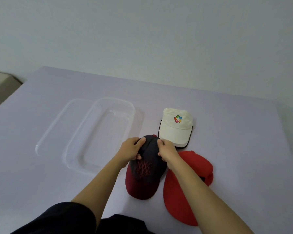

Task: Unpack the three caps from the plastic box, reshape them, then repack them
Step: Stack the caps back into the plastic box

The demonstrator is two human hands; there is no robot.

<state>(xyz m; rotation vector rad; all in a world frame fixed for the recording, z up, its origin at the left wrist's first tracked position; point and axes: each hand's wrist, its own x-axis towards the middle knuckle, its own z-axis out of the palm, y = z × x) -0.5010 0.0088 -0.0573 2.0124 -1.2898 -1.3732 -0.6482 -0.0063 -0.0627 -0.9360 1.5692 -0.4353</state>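
A dark navy cap with a maroon brim and red stitched pattern (145, 173) lies in the middle of the table, brim toward me. My left hand (130, 152) grips the left side of its crown, and my right hand (167, 150) pinches the right side. A white cap with a multicoloured logo (175, 127) sits just behind it. A red cap (186, 188) lies to the right, partly under my right forearm. The clear plastic box (78, 137) stands to the left with nothing in it.
The box's clear lid (47, 132) lies flat to the left of the box, partly under it. The pale table (235, 132) ends at a grey wall behind. A beige object (0, 81) shows past the table's far left corner.
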